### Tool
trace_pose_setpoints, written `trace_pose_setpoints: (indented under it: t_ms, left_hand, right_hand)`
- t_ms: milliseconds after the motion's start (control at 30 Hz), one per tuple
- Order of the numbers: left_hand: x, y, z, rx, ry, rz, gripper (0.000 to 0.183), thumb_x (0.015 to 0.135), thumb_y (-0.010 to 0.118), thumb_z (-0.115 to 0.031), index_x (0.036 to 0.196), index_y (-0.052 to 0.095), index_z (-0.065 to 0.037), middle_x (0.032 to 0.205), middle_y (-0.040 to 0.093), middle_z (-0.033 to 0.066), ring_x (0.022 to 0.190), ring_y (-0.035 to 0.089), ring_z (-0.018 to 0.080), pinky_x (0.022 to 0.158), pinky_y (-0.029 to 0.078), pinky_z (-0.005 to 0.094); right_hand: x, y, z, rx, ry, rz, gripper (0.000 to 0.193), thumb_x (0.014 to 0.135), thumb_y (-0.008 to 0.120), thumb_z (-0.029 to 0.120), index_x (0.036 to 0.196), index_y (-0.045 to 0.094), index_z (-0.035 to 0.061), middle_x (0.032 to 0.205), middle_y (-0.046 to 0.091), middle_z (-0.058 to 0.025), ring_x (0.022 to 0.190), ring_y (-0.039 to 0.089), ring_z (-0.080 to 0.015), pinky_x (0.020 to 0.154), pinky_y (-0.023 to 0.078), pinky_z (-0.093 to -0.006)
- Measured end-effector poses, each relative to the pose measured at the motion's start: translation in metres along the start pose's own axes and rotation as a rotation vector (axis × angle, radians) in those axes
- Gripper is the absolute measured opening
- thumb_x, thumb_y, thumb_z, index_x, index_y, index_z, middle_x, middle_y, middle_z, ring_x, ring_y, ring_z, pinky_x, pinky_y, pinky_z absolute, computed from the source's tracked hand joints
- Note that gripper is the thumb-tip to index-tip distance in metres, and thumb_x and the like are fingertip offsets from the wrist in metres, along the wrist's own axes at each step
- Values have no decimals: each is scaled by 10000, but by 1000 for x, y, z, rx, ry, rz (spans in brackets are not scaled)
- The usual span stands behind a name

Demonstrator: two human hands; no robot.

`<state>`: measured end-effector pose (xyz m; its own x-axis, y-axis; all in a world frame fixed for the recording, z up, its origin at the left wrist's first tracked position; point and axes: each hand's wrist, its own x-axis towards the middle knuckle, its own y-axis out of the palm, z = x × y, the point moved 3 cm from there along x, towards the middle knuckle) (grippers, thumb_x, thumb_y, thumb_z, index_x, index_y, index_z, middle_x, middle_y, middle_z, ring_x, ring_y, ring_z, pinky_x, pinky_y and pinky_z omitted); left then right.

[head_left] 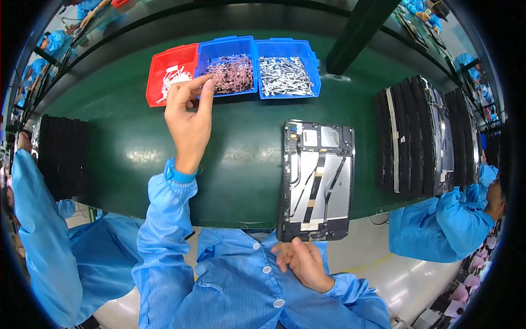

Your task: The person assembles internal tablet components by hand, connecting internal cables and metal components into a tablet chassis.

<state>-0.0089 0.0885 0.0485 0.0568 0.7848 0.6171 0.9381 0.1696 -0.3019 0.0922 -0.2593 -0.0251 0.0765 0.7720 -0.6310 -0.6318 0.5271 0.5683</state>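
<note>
My left hand (189, 112) is raised at the near edge of the middle blue bin (204, 53), thumb and forefinger pinched together. Whatever sits between those fingertips, if anything, is too small to make out. That bin holds a heap of small pinkish-brown and dark parts (233, 74). An opened tablet (335, 183), its silver and black inside facing up, lies right of centre, with its near end past the table's front edge. At that near end, my right hand (304, 264) grips the tablet, thumb against the edge and fingers curled lower down.
A red bin (155, 68) with white strips stands left; a blue bin (316, 66) with silvery-white parts stands right. Stacked dark tablets (408, 137) fill the green table's (241, 186) right side, and another dark stack (63, 156) its left. A post (359, 38) rises behind. Co-workers sit on both sides.
</note>
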Motion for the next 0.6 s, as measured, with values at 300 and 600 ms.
trace_pose_setpoints:
  t_ms: [300, 600]
  left_hand:
    - [-116, 16, -44, -699, -592, 529, 146, 950, 674, -68, 1067, 703, 14, 1331, 578, 195, 1178, 600, 215, 1007, 486, 332]
    - [-130, 14, -58, -684, -614, 504, 153, 947, 646, -21, 1076, 699, 42, 1382, 528, 215, 1217, 595, 253, 1006, 518, 331]
  right_hand:
    - [19, 33, 192, -1454, -1026, -440, 447, 859, 736, 147, 1275, 618, 37, 1128, 546, -183, 663, 602, -221, 570, 494, -308]
    - [86, 20, 210, -1585, -905, -374, 383, 1003, 572, 271, 1217, 598, -44, 1034, 561, -281, 857, 626, -436, 779, 518, -469]
